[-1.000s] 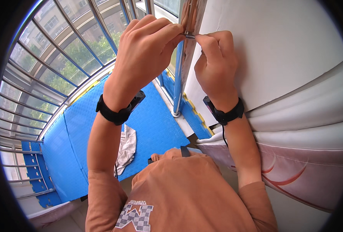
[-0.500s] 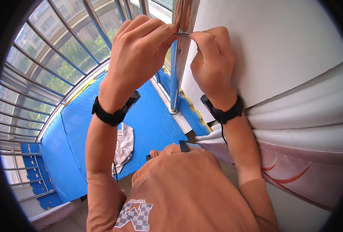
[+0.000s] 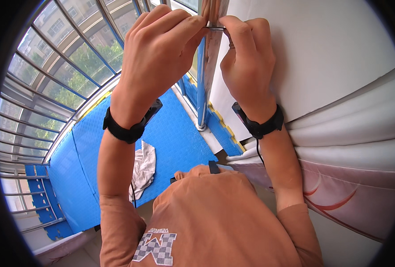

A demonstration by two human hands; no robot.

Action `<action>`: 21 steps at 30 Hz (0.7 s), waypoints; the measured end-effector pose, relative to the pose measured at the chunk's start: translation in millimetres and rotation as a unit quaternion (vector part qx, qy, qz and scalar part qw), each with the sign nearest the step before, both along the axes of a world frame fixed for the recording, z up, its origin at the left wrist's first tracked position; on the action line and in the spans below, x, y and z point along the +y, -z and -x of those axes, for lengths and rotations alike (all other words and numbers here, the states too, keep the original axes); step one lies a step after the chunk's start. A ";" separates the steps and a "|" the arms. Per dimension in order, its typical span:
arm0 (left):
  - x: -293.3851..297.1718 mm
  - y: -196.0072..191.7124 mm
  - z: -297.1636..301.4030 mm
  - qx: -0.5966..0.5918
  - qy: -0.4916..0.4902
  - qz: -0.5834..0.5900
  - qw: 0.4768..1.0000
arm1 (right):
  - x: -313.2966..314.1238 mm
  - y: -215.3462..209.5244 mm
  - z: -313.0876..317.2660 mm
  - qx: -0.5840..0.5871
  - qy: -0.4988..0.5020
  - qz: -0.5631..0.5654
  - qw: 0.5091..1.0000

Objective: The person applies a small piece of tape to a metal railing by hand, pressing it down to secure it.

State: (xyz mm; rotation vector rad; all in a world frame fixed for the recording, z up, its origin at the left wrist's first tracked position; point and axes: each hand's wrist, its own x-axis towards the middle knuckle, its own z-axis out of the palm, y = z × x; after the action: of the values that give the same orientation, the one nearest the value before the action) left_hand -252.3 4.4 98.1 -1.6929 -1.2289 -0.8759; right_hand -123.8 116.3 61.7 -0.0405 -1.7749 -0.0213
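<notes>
Both my hands are raised at the top of the view, in front of a vertical metal post (image 3: 202,89). A short, thin dark strip or cord (image 3: 215,29) stretches between my fingertips; its exact kind is too small to make out. My left hand (image 3: 155,58) pinches its left end between thumb and bent fingers. At the other end, my right hand (image 3: 248,66) pinches it the same way, close to a white board or sheet (image 3: 326,58). The strip lies level across the post; whether it touches the post cannot be told.
Blue foam matting (image 3: 108,155) covers the ledge below, with a crumpled pale cloth (image 3: 144,169) on it. Metal window bars (image 3: 72,58) curve along the left. White and pink curtain fabric (image 3: 348,164) hangs at the right. Each wrist wears a black strap with a small device.
My two hands have risen a little and drawn slightly apart, so more of the thin dark strip shows between them.
</notes>
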 end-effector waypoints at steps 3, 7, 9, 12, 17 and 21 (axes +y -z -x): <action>-3.2 4.2 3.0 -0.001 -0.003 0.032 0.999 | -1.0 3.6 0.7 -0.004 0.003 -0.016 1.000; -3.6 7.6 4.0 -0.007 -0.012 0.052 0.999 | -3.4 11.7 0.2 -0.024 0.011 0.006 1.000; -7.7 4.8 1.1 -0.007 -0.016 0.063 0.998 | -4.7 9.8 0.8 -0.020 0.011 0.009 1.000; -5.5 1.3 1.2 -0.006 -0.012 0.067 0.998 | -3.3 7.7 4.7 0.006 0.001 0.009 1.000; -6.5 8.1 3.1 -0.023 -0.009 0.079 0.997 | -10.7 15.5 1.0 -0.013 0.012 0.028 0.999; -6.8 7.8 1.3 -0.033 0.008 0.085 0.996 | -6.0 15.4 0.9 -0.001 -0.005 0.012 1.000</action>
State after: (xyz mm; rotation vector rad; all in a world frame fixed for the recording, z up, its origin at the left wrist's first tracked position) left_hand -253.6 -2.3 90.2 -1.8235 -1.3693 -0.8626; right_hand -124.7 110.3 46.2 -0.0493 -1.7778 0.0070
